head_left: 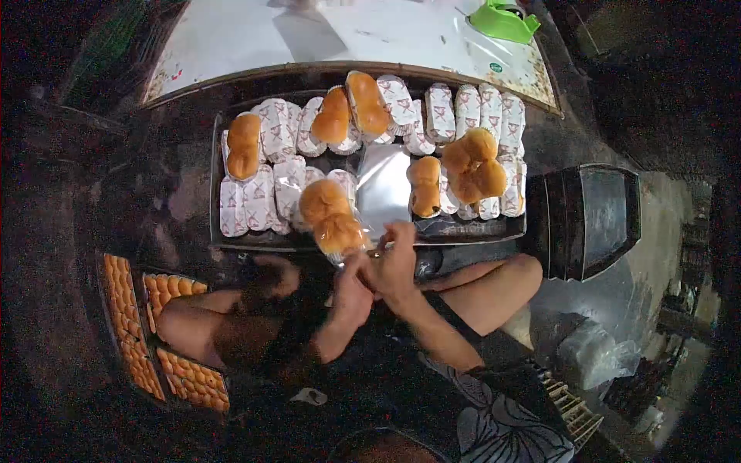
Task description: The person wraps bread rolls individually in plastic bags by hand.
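Observation:
A clear plastic bag of golden buns hangs over the front edge of the tray, its gathered end toward me. My left hand is closed at the near end of this bag. My right hand is right beside it, fingers pinched together at the bag's end; a small tie there, if any, is too blurred to make out. Beyond the hands, the large dark tray bears rows of white printed paper-wrapped packs and several more bun packs. A silvery flat sheet lies in its middle.
A white board with a green plastic object stands behind the tray. Stacked dark crates are at the right, near clear plastic bags. Trays of buns lie on the floor at the left.

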Demonstrator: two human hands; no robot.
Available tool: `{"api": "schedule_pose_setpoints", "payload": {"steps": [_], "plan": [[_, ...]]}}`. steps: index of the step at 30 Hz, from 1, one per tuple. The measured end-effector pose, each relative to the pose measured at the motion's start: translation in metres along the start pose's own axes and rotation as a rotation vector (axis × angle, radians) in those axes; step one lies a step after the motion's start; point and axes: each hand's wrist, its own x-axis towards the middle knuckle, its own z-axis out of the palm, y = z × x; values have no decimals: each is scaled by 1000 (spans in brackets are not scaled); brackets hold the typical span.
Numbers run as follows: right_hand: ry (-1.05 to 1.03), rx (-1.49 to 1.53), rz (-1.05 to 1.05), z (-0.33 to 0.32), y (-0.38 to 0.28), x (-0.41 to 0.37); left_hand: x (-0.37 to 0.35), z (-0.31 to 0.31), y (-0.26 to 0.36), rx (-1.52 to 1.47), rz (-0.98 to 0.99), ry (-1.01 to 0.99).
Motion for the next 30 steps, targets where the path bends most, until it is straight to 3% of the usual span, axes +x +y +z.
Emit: {"api": "schedule_pose_setpoints", "payload": {"steps": [1,2,3,4,6,8,9,10,11,12,13,14,15,16,17,18,19,22,23,24,26,27,28,30], "plan": [[-146,-88,-8,-2,10,13,0,-1,-4,11,6,-14],[-286,-173,-17,-8,22,37,3,-3,-6,276,34,-60],[-217,-233,-27,-20,24,72,10,-4,-6,542,67,-106],[-155,-298,-30,-32,19,108,22,-4,-8,551,75,-119],[-35,22,7,-56,-40,163,58,-11,-18,2011,1157,-4],[211,130,-528,-29,-41,186,123,-84,-26,2264,818,-451],[105,-3,-550,-25,-37,173,109,-59,-14,2024,502,-298],[-69,22,-458,-20,-16,147,111,-55,-8,2021,508,-310],[-322,-28,-157,-30,-9,105,114,-57,0,2080,465,-246],[-294,70,-236,-12,39,64,111,-62,6,2138,400,-183],[-557,284,-2,-10,61,27,101,-52,18,2121,431,-261],[-728,185,30,-13,80,-10,94,-38,28,2098,467,-335],[-799,133,143,-15,85,-35,99,-44,28,2156,577,-427],[-864,85,254,-15,87,-48,102,-50,21,2159,553,-441],[-864,93,277,-13,90,-53,104,-57,12,2157,654,-520],[-706,8,234,-11,91,-54,103,-58,6,2147,759,-594],[-541,-75,183,-7,93,-53,111,-57,15,2114,479,-589],[-395,-104,206,-9,88,-49,81,-12,36,2191,458,-553],[-229,-113,135,-5,87,-46,67,2,31,2038,460,-493],[-227,-118,124,-6,90,-42,60,10,26,2033,474,-491],[-155,-34,149,-9,85,-33,48,24,17,1567,589,-432],[-256,-45,246,-19,81,-28,41,34,14,1431,542,-283],[-253,-46,245,-20,90,-18,38,38,7,1431,544,-286],[-377,1220,846,-21,111,1,28,38,-7,1365,825,-318]]}}
